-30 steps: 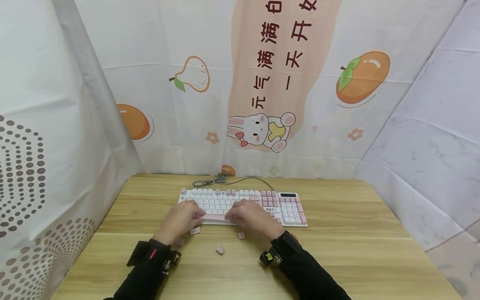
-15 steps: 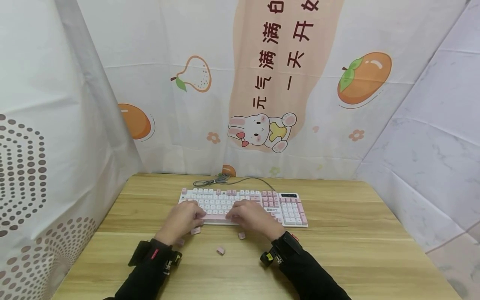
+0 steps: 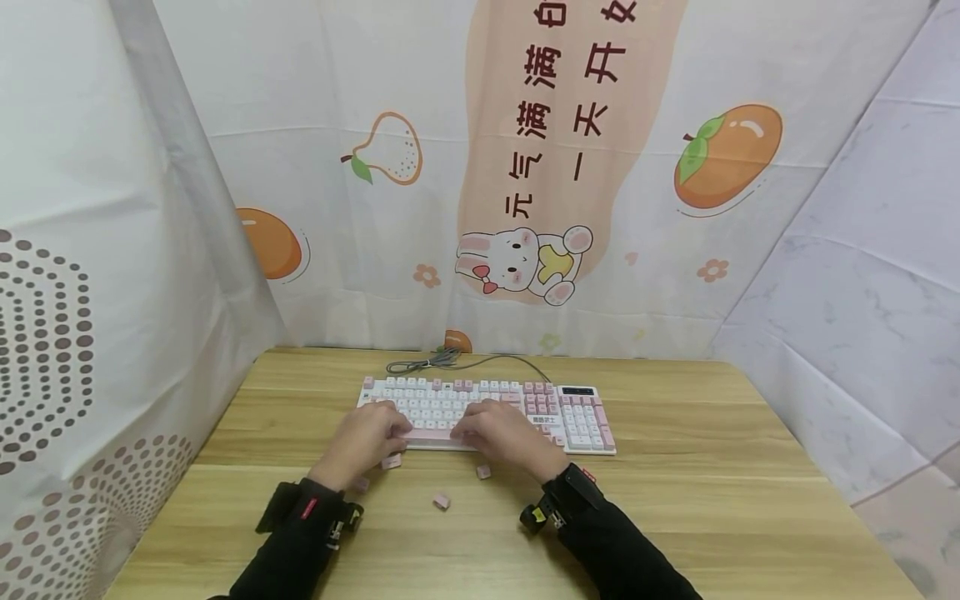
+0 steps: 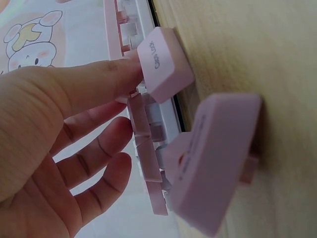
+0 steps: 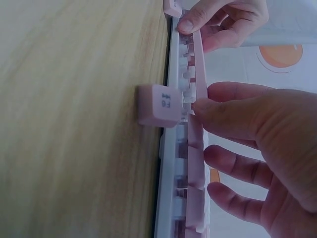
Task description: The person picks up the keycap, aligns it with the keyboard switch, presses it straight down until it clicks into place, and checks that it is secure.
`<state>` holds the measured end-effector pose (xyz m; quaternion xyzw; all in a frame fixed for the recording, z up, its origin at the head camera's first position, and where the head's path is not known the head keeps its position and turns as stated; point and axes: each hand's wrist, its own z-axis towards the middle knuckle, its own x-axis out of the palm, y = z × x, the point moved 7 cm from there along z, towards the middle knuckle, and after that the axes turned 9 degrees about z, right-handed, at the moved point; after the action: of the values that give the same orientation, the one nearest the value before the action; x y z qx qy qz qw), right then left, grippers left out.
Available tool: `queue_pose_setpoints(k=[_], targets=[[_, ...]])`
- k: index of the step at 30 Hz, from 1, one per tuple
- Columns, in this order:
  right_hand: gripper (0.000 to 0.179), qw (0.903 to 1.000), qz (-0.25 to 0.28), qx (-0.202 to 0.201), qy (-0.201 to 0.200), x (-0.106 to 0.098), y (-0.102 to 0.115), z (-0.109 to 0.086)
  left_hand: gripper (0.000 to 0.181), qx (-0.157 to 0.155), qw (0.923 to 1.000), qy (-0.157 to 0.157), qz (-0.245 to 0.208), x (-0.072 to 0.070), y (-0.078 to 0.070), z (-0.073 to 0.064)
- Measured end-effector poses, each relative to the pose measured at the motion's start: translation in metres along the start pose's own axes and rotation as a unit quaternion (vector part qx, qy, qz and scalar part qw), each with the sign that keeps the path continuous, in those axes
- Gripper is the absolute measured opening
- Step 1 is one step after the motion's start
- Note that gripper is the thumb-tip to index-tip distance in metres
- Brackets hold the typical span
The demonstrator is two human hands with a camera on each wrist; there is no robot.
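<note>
The keyboard (image 3: 435, 404) lies flat on the wooden table (image 3: 712, 500), toward the far edge. The space bar (image 3: 429, 434), a long pink key, sits along the near side of the keyboard.

The left hand (image 3: 367, 437) is at the left end of the space bar. Its thumb and forefinger are clamped on the bar; its other fingers are bent and spaced apart. The right hand (image 3: 502, 429) is at the right end of the space bar, with thumb and forefinger clamped on it in the same way. Its other fingers are bent, with gaps between them.

Four loose pink keys lie on the table, on the near side of the keyboard:
- Caps Lock key (image 4: 161, 64): just beside the left thumb.
- Wide key (image 4: 218, 158): beside the left wrist, partly hidden in the head view.
- Middle key (image 3: 441, 502): between the two forearms, nearest the person.
- Small key (image 5: 161, 106): near the right thumb, printed face visible.

The grey cable (image 3: 442, 360) lies behind the keyboard, part of it bundled. A printed cloth (image 3: 315, 167) hangs behind the table.
</note>
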<state>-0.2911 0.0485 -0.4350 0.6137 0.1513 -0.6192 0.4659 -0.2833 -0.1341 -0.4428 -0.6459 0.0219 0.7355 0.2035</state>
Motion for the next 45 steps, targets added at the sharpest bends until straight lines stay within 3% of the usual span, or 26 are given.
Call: queue_pose_setpoints(k=[10,21,38,45], targets=[[0.016,0.9996,-0.029,-0.004,-0.004,0.0027,0.0030,0.0002,0.021,0.000,0.9999,0.000,0.011,-0.0002,0.0004,-0.0015],[0.021,0.9996,-0.029,-0.007,0.000,0.0048,0.0009,-0.0006,0.019,0.012,0.9995,-0.014,-0.027,-0.0039,0.0003,-0.0037],[0.021,0.9998,-0.017,0.000,0.014,0.0044,0.0003,-0.0011,0.015,0.017,0.9996,-0.010,0.020,-0.0010,-0.0045,-0.0003],[0.022,0.9995,-0.022,0.011,0.018,0.0054,-0.0003,-0.0005,0.010,0.013,0.9996,-0.020,0.017,-0.0039,-0.0086,-0.0008]])
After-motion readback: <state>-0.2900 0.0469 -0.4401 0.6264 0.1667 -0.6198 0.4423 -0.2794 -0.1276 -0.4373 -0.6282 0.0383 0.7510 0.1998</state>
